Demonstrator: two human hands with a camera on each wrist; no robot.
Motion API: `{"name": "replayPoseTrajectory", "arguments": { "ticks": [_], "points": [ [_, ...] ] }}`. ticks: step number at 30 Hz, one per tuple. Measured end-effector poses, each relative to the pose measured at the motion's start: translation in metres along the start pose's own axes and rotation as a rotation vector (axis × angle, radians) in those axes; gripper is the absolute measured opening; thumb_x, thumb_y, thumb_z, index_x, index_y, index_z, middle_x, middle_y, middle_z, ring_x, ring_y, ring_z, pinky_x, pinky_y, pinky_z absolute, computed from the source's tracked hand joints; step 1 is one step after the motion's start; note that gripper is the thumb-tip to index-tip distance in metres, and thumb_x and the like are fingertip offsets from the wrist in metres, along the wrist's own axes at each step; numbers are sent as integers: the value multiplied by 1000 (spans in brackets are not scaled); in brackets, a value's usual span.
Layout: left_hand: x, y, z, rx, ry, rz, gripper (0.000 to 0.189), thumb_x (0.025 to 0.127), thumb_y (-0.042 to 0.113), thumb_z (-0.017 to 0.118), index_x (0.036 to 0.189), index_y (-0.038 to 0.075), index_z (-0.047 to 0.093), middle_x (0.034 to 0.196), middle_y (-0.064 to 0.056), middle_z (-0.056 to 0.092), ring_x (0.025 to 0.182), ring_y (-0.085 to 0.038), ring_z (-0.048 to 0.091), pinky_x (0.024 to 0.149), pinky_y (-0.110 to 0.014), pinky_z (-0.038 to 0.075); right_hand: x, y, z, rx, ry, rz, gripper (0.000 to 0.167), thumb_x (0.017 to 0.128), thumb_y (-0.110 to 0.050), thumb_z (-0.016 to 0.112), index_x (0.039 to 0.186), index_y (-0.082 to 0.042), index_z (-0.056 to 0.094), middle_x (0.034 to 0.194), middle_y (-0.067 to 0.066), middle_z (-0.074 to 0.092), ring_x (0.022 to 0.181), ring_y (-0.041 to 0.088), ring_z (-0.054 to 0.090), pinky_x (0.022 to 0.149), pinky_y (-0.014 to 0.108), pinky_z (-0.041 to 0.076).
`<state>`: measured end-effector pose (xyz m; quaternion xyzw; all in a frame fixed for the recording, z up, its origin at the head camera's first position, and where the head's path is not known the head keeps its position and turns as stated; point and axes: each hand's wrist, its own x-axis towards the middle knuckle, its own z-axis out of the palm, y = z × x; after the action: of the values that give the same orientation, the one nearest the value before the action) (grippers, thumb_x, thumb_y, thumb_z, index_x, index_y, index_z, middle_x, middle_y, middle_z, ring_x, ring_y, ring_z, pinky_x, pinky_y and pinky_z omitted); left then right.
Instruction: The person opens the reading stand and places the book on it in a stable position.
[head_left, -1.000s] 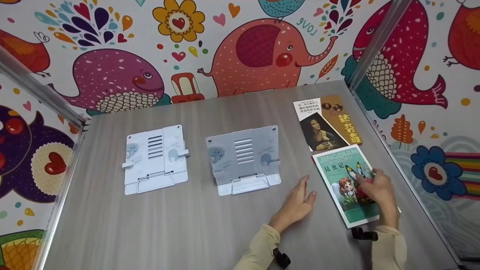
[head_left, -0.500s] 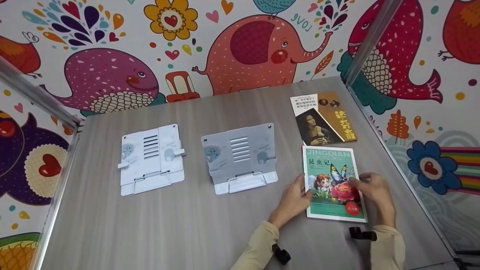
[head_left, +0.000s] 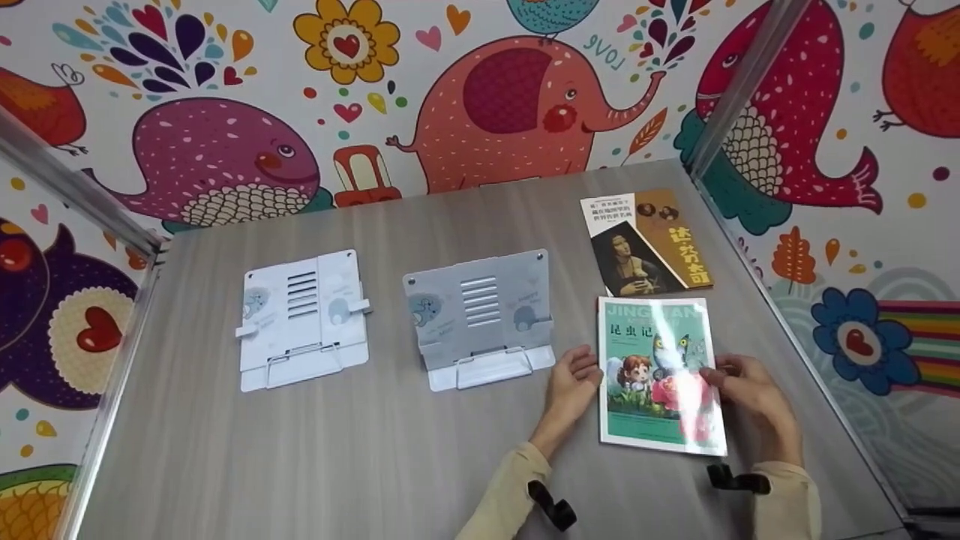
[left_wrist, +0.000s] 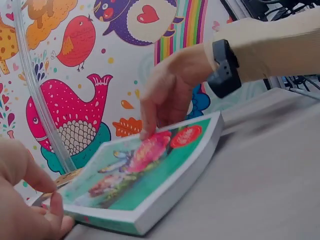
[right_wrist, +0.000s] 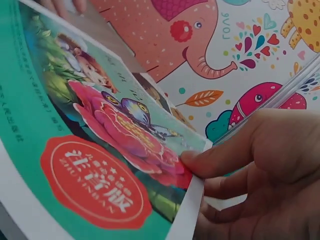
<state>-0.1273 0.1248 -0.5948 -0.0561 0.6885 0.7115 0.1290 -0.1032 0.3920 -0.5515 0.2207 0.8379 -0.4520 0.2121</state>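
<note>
A green-covered book (head_left: 652,412) with a girl and a pink flower on its front lies toward the right of the table, glare across its cover. My right hand (head_left: 754,394) pinches its right edge, thumb on the cover and fingers beneath, as the right wrist view shows. There the book (right_wrist: 120,120) looks tilted. Along the opposite edge is my left hand (head_left: 568,390), fingers loosely bent beside the spine. In the left wrist view, the left fingertips (left_wrist: 57,212) are at the book's corner; whether they press it cannot be told.
Behind the green book lies a brown-and-white book (head_left: 652,244) with a portrait. Two book stands are left of the hands: a white one (head_left: 304,322) and a grey-looking one (head_left: 480,315), its back plate raised. Patterned walls (head_left: 510,112) border the table (head_left: 337,465).
The green book has turned more upright in view and shifted left, held by the right hand. The left hand came to its left edge, then drew slightly back with fingers bending.
</note>
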Motion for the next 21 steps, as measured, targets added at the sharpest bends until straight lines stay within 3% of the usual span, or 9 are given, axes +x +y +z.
{"name": "replayPoseTrajectory", "arguments": {
  "ticks": [3, 8, 14, 21],
  "points": [
    [2, 0, -3, -60, 34, 22, 36, 87, -6, 68, 123, -8, 63, 114, -18, 72, 104, -22, 70, 92, -29, 59, -5, -2, 3, 4, 48, -104, 52, 100, -27, 62, 132, 14, 49, 110, 17, 56, 101, 26, 51, 79, 24, 49],
    [3, 10, -10, -144, 64, 133, 34, 81, -13, 70, 115, -11, 68, 105, -20, 73, 94, -19, 70, 86, -26, 60, -19, -13, 7, 27, 153, -217, 52, 101, -31, 62, 135, 8, 52, 114, 14, 56, 101, 19, 48, 79, 18, 48],
    [2, 35, -27, -92, 86, 308, 30, 85, -9, 71, 115, -5, 73, 101, -15, 72, 92, -16, 70, 85, -25, 60, -34, -44, 13, 61, 304, -317, 48, 101, -30, 62, 136, 2, 55, 114, 9, 59, 93, 9, 52, 77, 13, 53],
    [10, 67, -60, -75, 75, 495, 32, 91, -1, 71, 123, -5, 69, 110, -20, 68, 102, -27, 69, 90, -34, 60, -42, -89, 28, 107, 412, -430, 40, 101, -28, 63, 131, -3, 62, 109, -5, 60, 95, 9, 53, 79, 9, 48]
  ]
}}
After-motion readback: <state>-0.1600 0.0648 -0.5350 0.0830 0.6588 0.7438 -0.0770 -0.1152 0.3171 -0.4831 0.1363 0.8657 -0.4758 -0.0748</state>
